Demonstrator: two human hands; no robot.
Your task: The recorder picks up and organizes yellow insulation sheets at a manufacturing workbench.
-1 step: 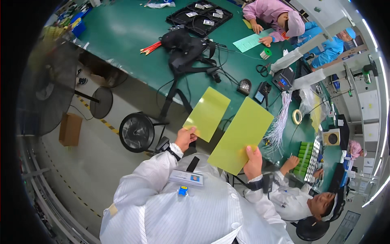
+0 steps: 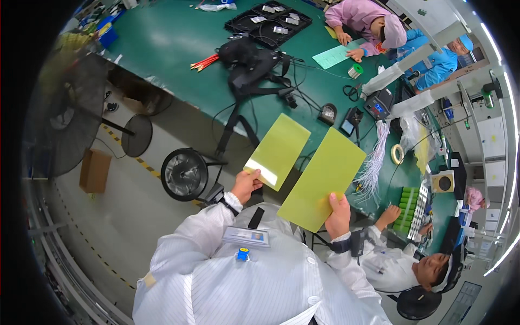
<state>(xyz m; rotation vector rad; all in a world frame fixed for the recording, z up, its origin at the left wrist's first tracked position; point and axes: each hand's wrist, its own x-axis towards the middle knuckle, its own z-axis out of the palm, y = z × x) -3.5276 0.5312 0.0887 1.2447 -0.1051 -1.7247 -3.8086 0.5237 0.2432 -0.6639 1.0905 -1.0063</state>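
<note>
My left hand (image 2: pixel 246 186) pinches the lower left corner of a smaller yellow-green sheet (image 2: pixel 283 146), thumb on top. A bright reflection lies across that corner. The larger yellow-green sheet (image 2: pixel 325 176) is in my right hand (image 2: pixel 338 216), gripped at its lower right edge with the thumb on its face. Both sheets look flat, thin and stiff. They are held tilted side by side in front of my body, a narrow gap between them. The fingers behind each sheet are hidden.
Ahead is a green table (image 2: pixel 179 65) with a black strapped harness (image 2: pixel 246 65), a black tray (image 2: pixel 268 21), a solder spool (image 2: pixel 355 71) and white wires (image 2: pixel 375 162). A co-worker in white (image 2: pixel 398 265) sits at right beside green cells (image 2: pixel 406 210). A black stool (image 2: pixel 185 174) stands left.
A bright glare now shows on the smaller sheet near my left fingers. The table and its things sit slightly further right in the picture. Both hands keep their hold.
</note>
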